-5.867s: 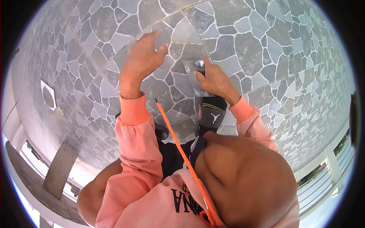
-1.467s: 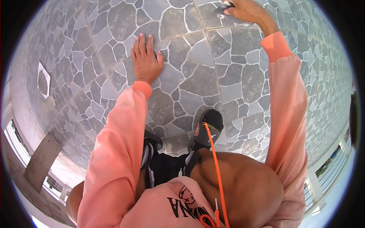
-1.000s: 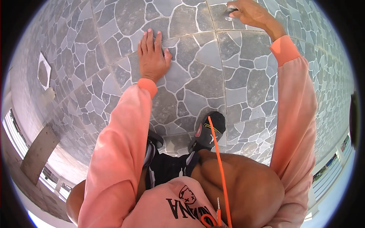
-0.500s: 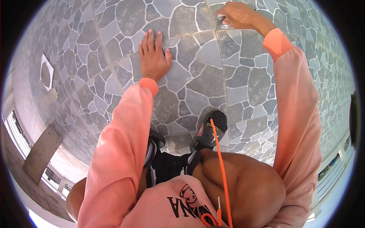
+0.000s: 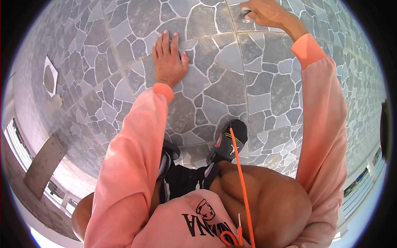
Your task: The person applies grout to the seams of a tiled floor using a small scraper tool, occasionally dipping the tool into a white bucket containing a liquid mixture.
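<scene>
My left hand [image 5: 169,60] lies palm down on the grey stone-pattern tiled floor [image 5: 215,74], fingers spread and pointing away from me. My right hand [image 5: 269,16] reaches out at the upper right, fingers curled round a small flat scraper tool [image 5: 244,14] with whitish material on it, held at the floor beside a straight tile joint. The hand hides much of the tool. White lines run between the stone shapes.
A white square piece [image 5: 50,78] with a dark middle lies at far left, beside a pale lump [image 5: 55,100]. My sandalled foot [image 5: 227,142] is below centre. A grey plank-like slab [image 5: 43,165] and white railings [image 5: 16,142] show at lower left; more railings at right.
Since the earliest frame, my left hand has gone down flat on the floor and my right hand has moved forward and right with the tool. In the last second it shifted slightly back and forth.
</scene>
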Tool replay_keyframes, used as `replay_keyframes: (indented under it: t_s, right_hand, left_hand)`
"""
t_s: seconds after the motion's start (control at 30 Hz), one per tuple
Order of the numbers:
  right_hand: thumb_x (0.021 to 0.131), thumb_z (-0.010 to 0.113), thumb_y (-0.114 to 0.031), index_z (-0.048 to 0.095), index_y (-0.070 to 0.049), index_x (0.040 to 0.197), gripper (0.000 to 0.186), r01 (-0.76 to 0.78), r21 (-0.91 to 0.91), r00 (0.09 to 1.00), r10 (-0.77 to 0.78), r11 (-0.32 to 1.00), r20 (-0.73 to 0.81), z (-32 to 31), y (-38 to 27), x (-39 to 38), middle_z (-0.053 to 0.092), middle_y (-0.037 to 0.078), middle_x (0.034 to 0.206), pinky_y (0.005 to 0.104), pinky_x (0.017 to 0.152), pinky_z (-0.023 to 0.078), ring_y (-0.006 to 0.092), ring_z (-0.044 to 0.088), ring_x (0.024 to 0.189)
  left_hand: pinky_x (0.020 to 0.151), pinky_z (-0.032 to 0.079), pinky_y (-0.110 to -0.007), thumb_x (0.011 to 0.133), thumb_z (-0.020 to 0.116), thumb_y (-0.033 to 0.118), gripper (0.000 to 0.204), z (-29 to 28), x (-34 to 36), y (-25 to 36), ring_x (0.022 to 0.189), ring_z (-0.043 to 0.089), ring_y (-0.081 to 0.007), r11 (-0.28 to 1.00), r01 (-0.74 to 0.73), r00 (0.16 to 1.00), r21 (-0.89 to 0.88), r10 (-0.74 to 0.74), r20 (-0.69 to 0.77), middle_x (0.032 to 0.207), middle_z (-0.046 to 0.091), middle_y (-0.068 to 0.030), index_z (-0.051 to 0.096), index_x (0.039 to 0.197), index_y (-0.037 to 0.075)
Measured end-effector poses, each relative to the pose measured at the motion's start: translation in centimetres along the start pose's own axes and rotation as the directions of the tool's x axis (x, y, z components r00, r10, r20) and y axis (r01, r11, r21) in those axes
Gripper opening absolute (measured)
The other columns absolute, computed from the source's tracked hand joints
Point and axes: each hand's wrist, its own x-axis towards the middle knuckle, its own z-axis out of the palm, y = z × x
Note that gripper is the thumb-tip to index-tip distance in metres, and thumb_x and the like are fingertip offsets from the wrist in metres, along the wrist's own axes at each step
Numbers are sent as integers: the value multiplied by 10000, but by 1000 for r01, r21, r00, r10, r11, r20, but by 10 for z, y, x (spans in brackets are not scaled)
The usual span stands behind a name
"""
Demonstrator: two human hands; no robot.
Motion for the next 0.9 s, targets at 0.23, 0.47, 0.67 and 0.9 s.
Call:
replay_keyframes:
  t_s: [0.23,0.47,0.67,0.9]
  right_hand:
    - [929,653,-201,591,6,1293,422,-8,362,999,27,932,-46,15,-17,-23,611,195,1262,420,1054,452,271,564,1239]
    - [925,624,-211,634,-29,1201,330,250,-725,961,-255,642,106,-4,3,1,653,181,1147,439,946,475,325,612,1093]
    - [847,609,-76,645,-98,1209,364,124,-988,992,-48,91,120,28,29,-5,659,146,1027,445,837,497,336,617,1004]
    - [850,575,-59,625,-96,1200,356,69,-995,913,-398,-72,92,66,76,-52,605,58,1050,395,883,474,242,586,1023]
  left_hand:
    - [1144,244,-531,882,523,239,605,-2,0,-2,1402,325,-380,1000,6,1000,-1,-6,-7,1522,354,-197,408,1451,65]
    - [1144,245,-533,882,525,243,607,2,1,4,1402,325,-380,1000,-3,1000,-9,3,-9,1524,350,-195,405,1451,69]
    - [1143,246,-539,879,530,242,610,0,-2,-5,1406,318,-382,1000,15,1000,-7,-15,-12,1528,346,-187,405,1452,73]
    - [1144,244,-537,880,530,243,609,4,1,2,1409,317,-382,1000,4,1000,-3,-4,8,1524,351,-195,410,1450,67]
